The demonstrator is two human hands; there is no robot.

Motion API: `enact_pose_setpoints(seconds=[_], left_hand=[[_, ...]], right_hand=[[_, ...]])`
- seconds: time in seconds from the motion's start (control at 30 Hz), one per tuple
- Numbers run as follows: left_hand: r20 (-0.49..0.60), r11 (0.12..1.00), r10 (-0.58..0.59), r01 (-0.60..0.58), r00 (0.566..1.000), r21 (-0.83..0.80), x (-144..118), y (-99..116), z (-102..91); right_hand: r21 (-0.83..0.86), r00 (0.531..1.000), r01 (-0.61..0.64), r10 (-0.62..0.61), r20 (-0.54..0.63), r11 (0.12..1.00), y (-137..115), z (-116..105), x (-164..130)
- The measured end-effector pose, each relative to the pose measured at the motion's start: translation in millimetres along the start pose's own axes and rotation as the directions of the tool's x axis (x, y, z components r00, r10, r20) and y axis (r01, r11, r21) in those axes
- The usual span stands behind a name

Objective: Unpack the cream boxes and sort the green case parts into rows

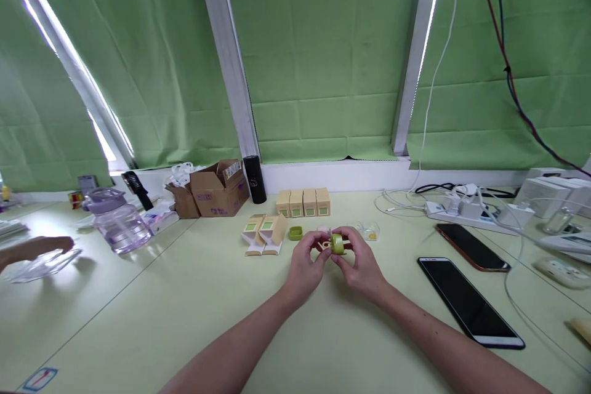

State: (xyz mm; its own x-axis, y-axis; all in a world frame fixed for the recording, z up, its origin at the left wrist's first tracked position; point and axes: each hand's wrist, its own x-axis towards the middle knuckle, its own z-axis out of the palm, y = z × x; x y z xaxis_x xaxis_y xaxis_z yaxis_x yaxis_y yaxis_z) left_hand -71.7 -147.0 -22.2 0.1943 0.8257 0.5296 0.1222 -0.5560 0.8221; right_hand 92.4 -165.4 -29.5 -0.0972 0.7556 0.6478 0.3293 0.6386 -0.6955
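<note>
Left hand, right hand together above table, both pinching small green round piece between fingertips; green cap at 11 o'clock.

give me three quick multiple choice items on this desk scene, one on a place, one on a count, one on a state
1. Where is the small green cap?
A. left of the hands
B. on the black phone
C. inside the cardboard box

2. How many small boxes stand in the row by the wall?
A. two
B. four
C. seven

3. The green round piece is
A. lying alone on the desk
B. held between left hand and right hand
C. in the jug

Key: 1 A, it lies beside the hands; 2 B, four stand side by side; 3 B, both hands' fingers pinch it.
</note>
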Motion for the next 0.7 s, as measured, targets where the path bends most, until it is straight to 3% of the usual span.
enact_pose_setpoints(seconds=[0.3,0.7], left_hand=[[-0.027,0.998,-0.043,0.044,0.999,0.048,1.0,-3.6,-1.0],[-0.081,0.997,-0.058,0.062,0.995,0.048,2.7,0.3,-2.1]], right_hand=[[0.039,0.995,-0.099,0.099,0.012,0.994,0.3,-0.4,0.9],[0.15,0.991,-0.133,0.128,0.042,0.98,0.4,-0.6,1.7]])
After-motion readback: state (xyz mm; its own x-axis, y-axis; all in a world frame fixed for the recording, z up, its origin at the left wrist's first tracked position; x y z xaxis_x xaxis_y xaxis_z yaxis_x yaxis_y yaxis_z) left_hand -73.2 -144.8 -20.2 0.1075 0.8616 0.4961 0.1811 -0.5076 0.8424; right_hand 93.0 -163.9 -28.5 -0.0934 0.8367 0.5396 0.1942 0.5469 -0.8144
